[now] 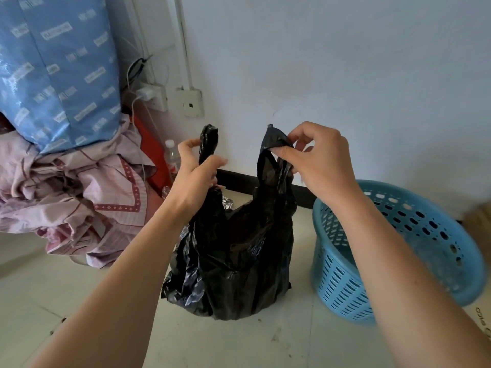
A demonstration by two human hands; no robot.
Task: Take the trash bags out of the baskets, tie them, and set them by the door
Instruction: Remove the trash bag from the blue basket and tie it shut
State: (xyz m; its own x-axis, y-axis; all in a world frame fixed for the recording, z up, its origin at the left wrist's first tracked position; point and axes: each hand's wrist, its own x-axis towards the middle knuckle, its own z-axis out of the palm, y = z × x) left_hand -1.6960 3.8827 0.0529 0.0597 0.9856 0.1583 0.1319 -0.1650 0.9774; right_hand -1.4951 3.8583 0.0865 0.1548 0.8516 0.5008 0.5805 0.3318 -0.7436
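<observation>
Left hand [195, 173] and right hand [316, 158] each pinch a handle of the black bag [233, 256] beside the blue basket [398, 251], and thin plastic could tear if yanked while knotting.

Forearms [127, 274], left grip [195, 181] and right grip [320, 160] are bare.

Home room, heaped bedding [79, 197] (pink), wall socket [158, 98]

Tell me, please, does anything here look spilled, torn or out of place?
Nothing spilled. The black bag stands beside the blue basket; only a shiny scrap pokes from its open mouth near the left hand.
</observation>
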